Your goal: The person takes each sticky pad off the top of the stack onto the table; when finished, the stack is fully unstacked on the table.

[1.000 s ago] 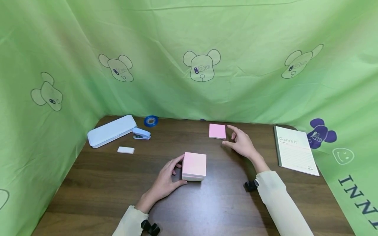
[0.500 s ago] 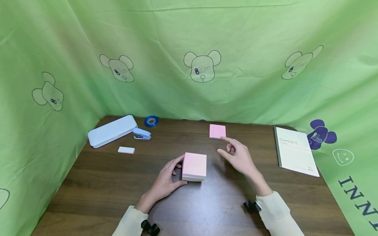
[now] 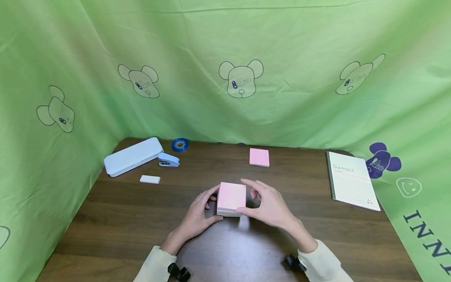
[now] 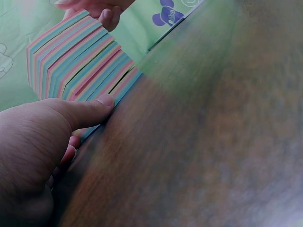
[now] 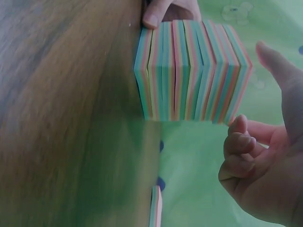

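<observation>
A tall stack of sticky note pads [image 3: 231, 199], pink on top with multicoloured striped sides, stands on the table in the head view. My left hand [image 3: 197, 213] holds the stack's left side low down. In the left wrist view its thumb [image 4: 97, 108] presses the bottom of the near side. By the stack's right side is my right hand [image 3: 267, 203], thumb and index finger spread around the top pads. The right wrist view shows the right thumb [image 5: 277, 61] apart from the stack, and the index fingertip right at a top corner. The other right fingers are bent and hold nothing.
One pink sticky note pad [image 3: 258, 157] lies behind the stack. At the left are a light blue case [image 3: 134, 156], a blue stapler [image 3: 168, 159], a white eraser [image 3: 150, 179] and blue tape [image 3: 180, 145]. A notebook [image 3: 352, 180] lies near the right edge.
My right hand has come from beside the single pink pad, nearer and leftward, to the stack's right side. The left hand and the stack have stayed in place.
</observation>
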A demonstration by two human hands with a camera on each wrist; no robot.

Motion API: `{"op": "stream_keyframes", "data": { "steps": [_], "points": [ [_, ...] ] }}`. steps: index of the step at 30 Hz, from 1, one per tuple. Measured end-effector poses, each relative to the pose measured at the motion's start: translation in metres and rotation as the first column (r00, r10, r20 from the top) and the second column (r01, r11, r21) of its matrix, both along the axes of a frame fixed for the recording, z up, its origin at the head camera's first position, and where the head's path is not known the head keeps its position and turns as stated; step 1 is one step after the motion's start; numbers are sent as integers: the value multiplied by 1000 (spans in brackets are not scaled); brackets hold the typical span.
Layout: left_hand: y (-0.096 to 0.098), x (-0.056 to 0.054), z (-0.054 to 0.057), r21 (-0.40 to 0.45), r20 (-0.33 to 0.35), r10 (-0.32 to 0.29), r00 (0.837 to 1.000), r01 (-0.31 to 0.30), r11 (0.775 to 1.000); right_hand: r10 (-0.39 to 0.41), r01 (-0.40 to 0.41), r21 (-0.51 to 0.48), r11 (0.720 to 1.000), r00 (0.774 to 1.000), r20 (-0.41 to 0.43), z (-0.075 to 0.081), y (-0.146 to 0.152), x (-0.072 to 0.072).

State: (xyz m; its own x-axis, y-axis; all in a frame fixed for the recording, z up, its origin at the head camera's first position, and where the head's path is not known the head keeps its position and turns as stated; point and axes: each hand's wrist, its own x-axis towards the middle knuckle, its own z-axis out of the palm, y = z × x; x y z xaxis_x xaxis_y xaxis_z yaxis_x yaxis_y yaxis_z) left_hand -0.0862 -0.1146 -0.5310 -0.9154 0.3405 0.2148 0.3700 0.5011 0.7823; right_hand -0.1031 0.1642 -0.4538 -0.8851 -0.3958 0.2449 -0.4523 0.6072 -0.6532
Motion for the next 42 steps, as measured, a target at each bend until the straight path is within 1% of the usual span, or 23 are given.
{"op": "stream_keyframes", "data": {
  "steps": [6, 13, 17, 24, 28, 34, 38, 42],
  "points": [
    [0, -1, -1, 10, -24, -14, 1000, 14, 1000, -7, 10, 96, 995, 999, -33, 1, -9, 2],
    [-1, -1, -1, 16, -23, -10, 1000, 10, 1000, -14, 16, 118, 993, 1000, -19, 3, -14, 1],
    [-1, -1, 0, 12, -13, -6, 1000, 6, 1000, -3, 4, 107, 994, 1000, -11, 3, -14, 0],
    [-1, 0, 1, 10, -4, -5, 1000, 5, 1000, 27, -28, 26, 999, 1000, 12, 5, -11, -2],
    [0, -1, 1, 15, -6, -5, 1000, 5, 1000, 31, -31, 4, 1000, 999, 21, 9, -5, -6],
    [0, -1, 1, 20, -7, -5, 1000, 5, 1000, 8, -8, -11, 1000, 1000, 12, 13, 10, -17],
    [0, 0, 1, 14, -3, -2, 1000, 2, 1000, -22, 22, -15, 1000, 1000, 9, 12, 21, -23],
    [1, 0, 0, 7, -2, 3, 1000, -3, 1000, -50, 50, -13, 999, 998, 27, 10, 33, -31]
  ]
}}
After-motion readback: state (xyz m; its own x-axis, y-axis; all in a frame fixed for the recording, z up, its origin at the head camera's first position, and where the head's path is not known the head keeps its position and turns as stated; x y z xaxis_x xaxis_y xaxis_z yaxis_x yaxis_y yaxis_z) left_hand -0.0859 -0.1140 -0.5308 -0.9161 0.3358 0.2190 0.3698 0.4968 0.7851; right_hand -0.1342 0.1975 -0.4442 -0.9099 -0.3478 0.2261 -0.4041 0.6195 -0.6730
